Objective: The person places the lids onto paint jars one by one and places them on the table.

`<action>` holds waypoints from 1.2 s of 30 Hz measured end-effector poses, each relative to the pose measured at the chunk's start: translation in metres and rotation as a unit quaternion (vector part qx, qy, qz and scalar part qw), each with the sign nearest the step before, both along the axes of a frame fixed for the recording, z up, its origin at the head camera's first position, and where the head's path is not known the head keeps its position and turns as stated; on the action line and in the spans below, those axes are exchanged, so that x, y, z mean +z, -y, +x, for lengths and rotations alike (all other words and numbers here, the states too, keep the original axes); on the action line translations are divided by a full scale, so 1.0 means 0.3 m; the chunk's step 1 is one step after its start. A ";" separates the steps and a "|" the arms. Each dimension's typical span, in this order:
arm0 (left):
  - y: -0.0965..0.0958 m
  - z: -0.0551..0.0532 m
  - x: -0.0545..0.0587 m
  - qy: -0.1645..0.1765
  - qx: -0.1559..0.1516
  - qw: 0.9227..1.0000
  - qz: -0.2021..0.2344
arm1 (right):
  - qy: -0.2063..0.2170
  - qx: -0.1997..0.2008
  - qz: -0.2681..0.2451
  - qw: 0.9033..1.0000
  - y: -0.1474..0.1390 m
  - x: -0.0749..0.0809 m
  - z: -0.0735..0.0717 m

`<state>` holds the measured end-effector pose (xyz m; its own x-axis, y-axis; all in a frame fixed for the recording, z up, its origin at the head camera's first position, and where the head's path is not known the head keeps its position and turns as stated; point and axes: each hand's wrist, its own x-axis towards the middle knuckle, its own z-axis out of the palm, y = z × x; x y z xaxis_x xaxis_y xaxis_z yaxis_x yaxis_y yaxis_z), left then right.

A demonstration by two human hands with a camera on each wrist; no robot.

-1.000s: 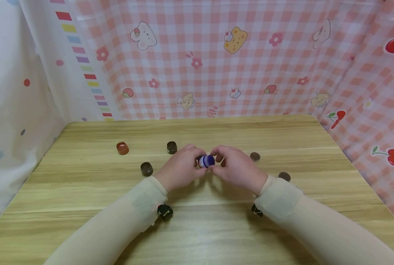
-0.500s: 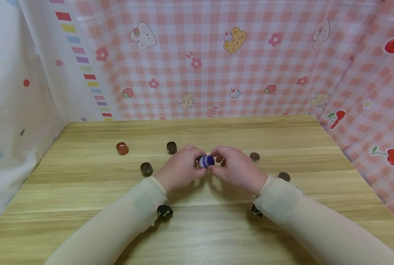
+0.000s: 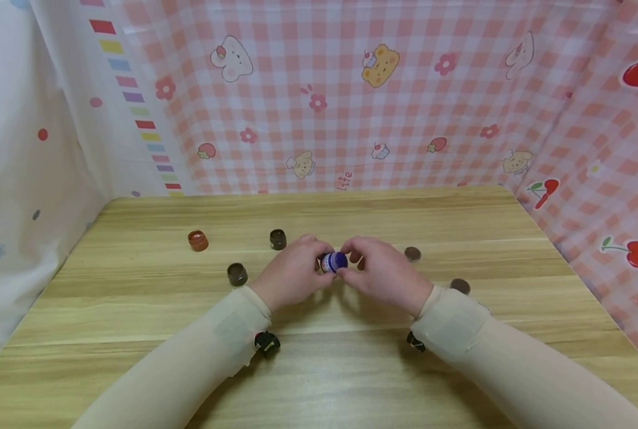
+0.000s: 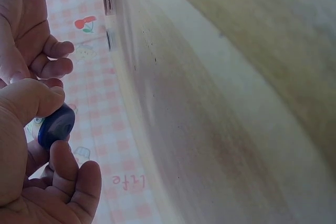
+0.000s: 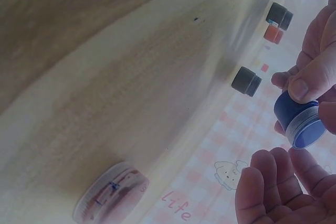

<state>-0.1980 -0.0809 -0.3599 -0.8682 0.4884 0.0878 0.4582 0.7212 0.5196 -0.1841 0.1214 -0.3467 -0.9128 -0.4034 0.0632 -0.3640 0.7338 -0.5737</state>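
In the head view, a small blue paint jar [image 3: 330, 262] lies tilted between both hands, above the tabletop. My left hand [image 3: 294, 271] grips the jar's body between thumb and fingers. My right hand [image 3: 386, 271] is at its other end, thumb and index finger at the ribbed clear lid [image 5: 304, 127]. The right wrist view shows blue through that end, and the other right fingers extended beside it. From the left wrist view, the jar's dark blue base [image 4: 58, 127] faces the camera.
Left on the wooden table [image 3: 330, 381] stand an orange-brown jar [image 3: 198, 240] and two dark jars, one farther back [image 3: 278, 239] and one nearer [image 3: 237, 274]. To the right lie brown-smeared lids, one far [image 3: 412, 254], one nearer [image 3: 460, 286]. Patterned cloth [image 3: 319, 71] hangs behind.
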 end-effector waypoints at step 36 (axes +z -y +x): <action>-0.001 0.000 -0.007 0.004 0.004 1.000 -0.003 | 0.005 -0.002 -0.004 1.000 -0.003 0.002 0.002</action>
